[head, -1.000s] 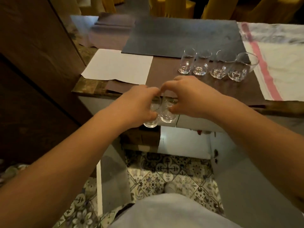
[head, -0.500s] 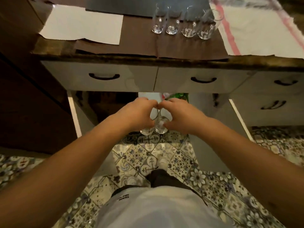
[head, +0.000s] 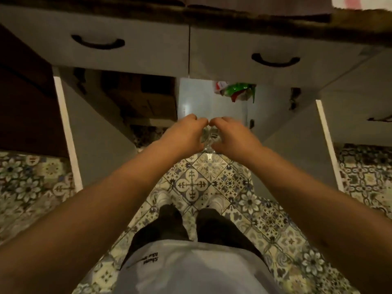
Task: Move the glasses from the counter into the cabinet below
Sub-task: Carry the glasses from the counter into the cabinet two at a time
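Clear glasses (head: 209, 139) sit at the centre of the view, pressed side by side between two hands and held in the air in front of the open cabinet (head: 212, 102) below the counter (head: 254, 15). The left hand (head: 186, 134) curls round them from nine o'clock, the right hand (head: 232, 135) from three o'clock — fingertips nearly touching over the rims. At twelve o'clock are two grey drawers (head: 127, 39) with dark handles. A green and red packet (head: 237, 92) lies inside the cabinet at one o'clock. Cabinet doors (head: 70, 134) stand open at nine and three. Patterned floor tiles (head: 195, 183) lie below — towards six o'clock.
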